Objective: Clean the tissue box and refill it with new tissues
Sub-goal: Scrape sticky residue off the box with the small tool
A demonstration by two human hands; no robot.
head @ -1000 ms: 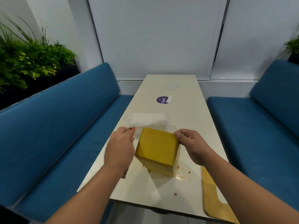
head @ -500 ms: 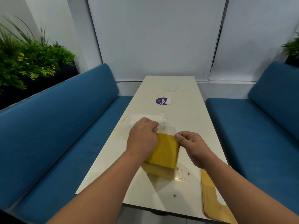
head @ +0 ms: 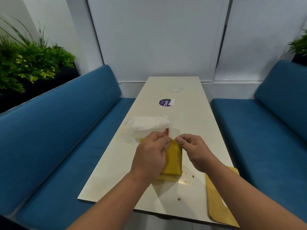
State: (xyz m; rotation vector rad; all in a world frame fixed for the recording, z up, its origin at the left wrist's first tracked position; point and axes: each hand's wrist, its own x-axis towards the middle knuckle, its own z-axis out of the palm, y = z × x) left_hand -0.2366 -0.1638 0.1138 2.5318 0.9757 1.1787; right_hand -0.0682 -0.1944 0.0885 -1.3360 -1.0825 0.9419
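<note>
Your left hand (head: 150, 155) lies over the left side of the yellow tissue box (head: 173, 159), fingers curled round its far top edge, with a small red thing (head: 167, 131) sticking out just past the fingertips; what it is cannot be told. Your right hand (head: 196, 152) pinches the far right corner of the same box between thumb and forefinger. The two hands sit close together, almost meeting at the box's far edge.

The box stands on the surface (head: 191, 130) near its near end, closer to the middle than to either long edge. Just beyond the box, towards the left edge, lies a clear-wrapped pack of white tissues (head: 148, 126), close to your left hand's fingertips.

Brown spots and a wet smear (head: 185, 177) mark the surface just right of the box and nearer the front edge. A flat wooden board (head: 216, 205) hangs over the near right corner. Farther along the middle there is a round purple sticker (head: 165, 102) with a white label beside it, and a faint clear thing near the far end.

Blue benches (head: 66, 130) flank both long edges, and green plants (head: 29, 63) stand behind the left one.
</note>
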